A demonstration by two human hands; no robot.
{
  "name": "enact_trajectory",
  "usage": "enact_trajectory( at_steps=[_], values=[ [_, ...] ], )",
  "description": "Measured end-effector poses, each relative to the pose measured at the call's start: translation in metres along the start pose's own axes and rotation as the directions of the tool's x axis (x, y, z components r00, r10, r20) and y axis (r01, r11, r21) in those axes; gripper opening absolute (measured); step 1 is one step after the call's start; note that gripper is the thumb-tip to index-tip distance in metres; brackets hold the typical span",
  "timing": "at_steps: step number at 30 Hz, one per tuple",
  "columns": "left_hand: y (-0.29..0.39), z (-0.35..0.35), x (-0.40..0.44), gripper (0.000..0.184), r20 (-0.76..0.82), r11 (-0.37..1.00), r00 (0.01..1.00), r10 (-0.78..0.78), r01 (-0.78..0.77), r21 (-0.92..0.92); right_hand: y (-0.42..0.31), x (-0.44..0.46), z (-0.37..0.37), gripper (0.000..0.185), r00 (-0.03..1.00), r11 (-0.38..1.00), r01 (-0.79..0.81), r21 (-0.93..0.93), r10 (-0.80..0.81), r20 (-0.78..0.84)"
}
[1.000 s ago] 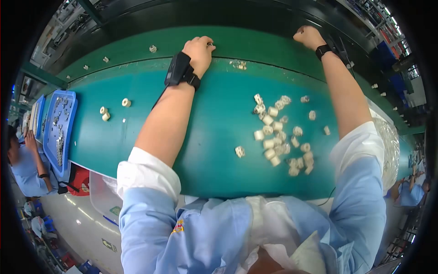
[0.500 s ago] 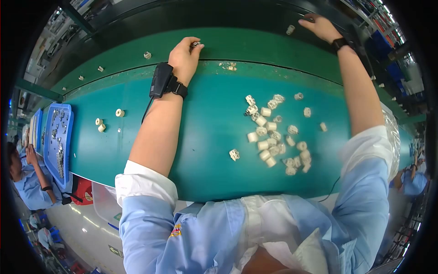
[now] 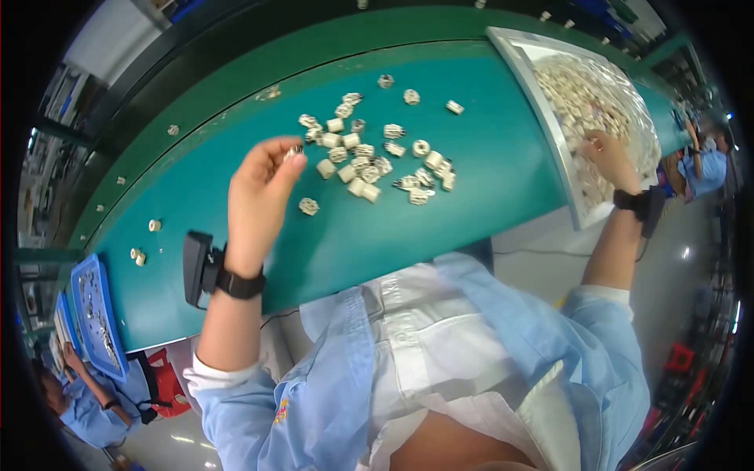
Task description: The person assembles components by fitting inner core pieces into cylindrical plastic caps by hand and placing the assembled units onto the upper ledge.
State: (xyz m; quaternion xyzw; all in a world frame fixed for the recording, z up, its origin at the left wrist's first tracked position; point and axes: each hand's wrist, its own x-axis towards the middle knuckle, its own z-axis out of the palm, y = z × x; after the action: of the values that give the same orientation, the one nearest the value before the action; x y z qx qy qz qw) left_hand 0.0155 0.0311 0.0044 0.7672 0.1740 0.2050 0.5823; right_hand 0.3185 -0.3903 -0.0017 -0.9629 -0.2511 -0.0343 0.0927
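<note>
My left hand (image 3: 263, 188) is raised over the green table, its thumb and fingertips closed on a small white plastic part (image 3: 293, 152) with dark ends. Just to its right lies a loose group of white cylindrical pieces (image 3: 348, 172) and ribbed white parts (image 3: 393, 131), some with dark ends. One ribbed part (image 3: 309, 206) sits apart, nearer my body. At the right, my right hand (image 3: 613, 163) reaches into a metal-rimmed tray (image 3: 542, 118) heaped with small cream-white pieces (image 3: 585, 98). Its fingers are curled together; what they hold, if anything, is hidden.
Several white parts sit along the dark green strip (image 3: 314, 71) behind the table. A few cylinders (image 3: 138, 256) lie at the left, near a blue tray (image 3: 98, 322) of metallic pieces. A co-worker (image 3: 86, 400) sits at far left, another person (image 3: 703, 169) at far right.
My view has turned right. My left hand has come back from the strip to beside the loose parts, still holding a small part. My right hand has moved from the far strip into the tray.
</note>
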Motion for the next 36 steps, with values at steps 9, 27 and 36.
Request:
enact_trajectory(
  at_steps=[9,27,36],
  values=[
    [0.010,0.058,-0.063,0.023,0.135,0.952,0.985,-0.109,0.143,-0.272,0.001,0.001,0.019,0.032,0.987,0.967,0.121,0.222,-0.093,-0.131],
    [-0.002,0.077,-0.079,0.026,0.129,0.944,0.981,-0.146,0.178,-0.279,0.007,0.027,0.025,0.027,0.983,0.973,0.017,0.231,0.026,-0.179],
    [-0.007,0.071,-0.081,0.024,-0.023,0.983,0.999,-0.033,0.029,-0.182,-0.089,-0.018,-0.010,0.029,0.972,0.533,0.200,0.822,-0.002,-0.235]
  ],
)
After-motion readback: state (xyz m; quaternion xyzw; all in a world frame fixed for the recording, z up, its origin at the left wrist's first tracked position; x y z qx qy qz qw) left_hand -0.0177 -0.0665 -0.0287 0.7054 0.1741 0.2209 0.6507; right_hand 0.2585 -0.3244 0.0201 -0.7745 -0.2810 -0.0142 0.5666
